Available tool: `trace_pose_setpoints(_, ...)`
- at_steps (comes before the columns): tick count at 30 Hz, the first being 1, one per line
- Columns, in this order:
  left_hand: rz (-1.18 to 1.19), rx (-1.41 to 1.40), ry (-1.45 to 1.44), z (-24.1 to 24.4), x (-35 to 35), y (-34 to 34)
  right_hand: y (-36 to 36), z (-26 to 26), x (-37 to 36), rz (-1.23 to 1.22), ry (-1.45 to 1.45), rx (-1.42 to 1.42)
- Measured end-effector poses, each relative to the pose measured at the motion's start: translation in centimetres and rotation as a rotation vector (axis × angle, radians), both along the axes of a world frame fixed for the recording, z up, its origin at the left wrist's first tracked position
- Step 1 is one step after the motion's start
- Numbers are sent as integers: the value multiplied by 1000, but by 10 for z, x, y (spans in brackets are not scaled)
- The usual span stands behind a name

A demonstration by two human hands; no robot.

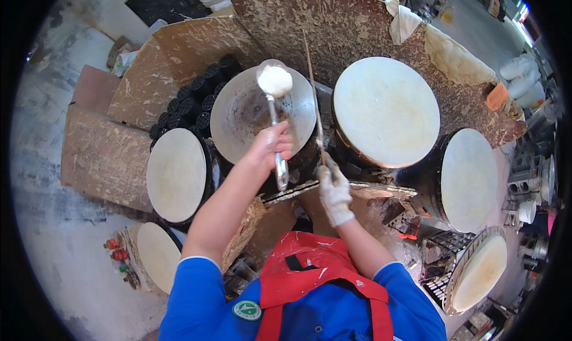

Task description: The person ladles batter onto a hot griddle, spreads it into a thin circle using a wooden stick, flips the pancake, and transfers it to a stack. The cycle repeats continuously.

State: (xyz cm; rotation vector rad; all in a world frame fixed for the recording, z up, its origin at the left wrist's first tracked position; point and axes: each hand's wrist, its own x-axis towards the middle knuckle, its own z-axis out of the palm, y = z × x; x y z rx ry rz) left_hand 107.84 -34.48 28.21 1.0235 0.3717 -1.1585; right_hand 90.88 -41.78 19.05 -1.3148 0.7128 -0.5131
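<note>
My left hand, bare and slightly blurred, grips the handle of a metal ladle. White batter fills the ladle's bowl, above the far part of a bare round griddle. A worn white glove covers my right hand, which is closed around the lower end of a long thin stick. The stick points away from me, between the bare griddle and a griddle covered by a pale round of batter or flatbread. More pale rounds lie at left and right.
Splattered brown boards curve around the far side. Black honeycomb briquettes are stacked behind the griddles. Two further pale rounds sit at lower left and lower right. A rough board edge lies close beneath my right hand. Cloths hang over the boards.
</note>
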Motion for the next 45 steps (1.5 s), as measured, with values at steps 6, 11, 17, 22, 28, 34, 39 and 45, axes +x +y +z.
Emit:
trace_pose_setpoints(6, -13, 380, -292, -98, 35, -10, 47, -44, 63, -15, 210, 324)
trace_pose_setpoints(11, -198, 1029, -1463, -118, 99, 84, 42, -34, 68, -45, 257, 244)
trace_pose_setpoints(17, 313, 809, -1594, -34, 156, 116, 57, -8, 164, -71, 265, 361)
trace_pose_setpoints(22, 222, -176, -265, 36, 128, 128, 63, 23, 199, 42, 386, 158)
trace_pose_setpoints(28, 337, -325, -230, 58, 94, 202, 64, -43, 123, -222, 247, 16)
trace_pose_setpoints(34, 324, -332, -83, 41, 68, 217, 81, -22, 184, 71, 364, -29)
trace_pose_setpoints(39, 450, -215, -377, 52, 55, 251, 22, -35, 148, 61, 433, -241)
trace_pose_setpoints(45, 507, -43, -253, 33, 17, 267, 30, -3, 165, 300, 581, -351)
